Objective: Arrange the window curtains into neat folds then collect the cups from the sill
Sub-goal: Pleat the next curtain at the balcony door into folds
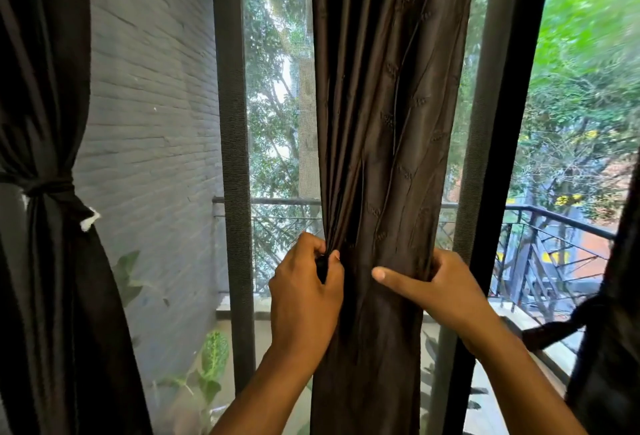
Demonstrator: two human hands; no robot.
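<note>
Window behind (277, 88) — curtain (388, 105) pinched between fingers (334, 256)

The brown curtain (388, 123) is cloth with a faint sheen and stitched leaf motifs; at nine o'clock, a matt, rough painted-brick wall (149, 105); the railing (554, 223) looks like dark metal.

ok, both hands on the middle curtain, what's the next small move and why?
Probably draw the left hand toward the right hand to gather the middle curtain tighter. The left pinches its left edge, the right grips the other side, and the folds between look loose. The left curtain is already tied.
</note>
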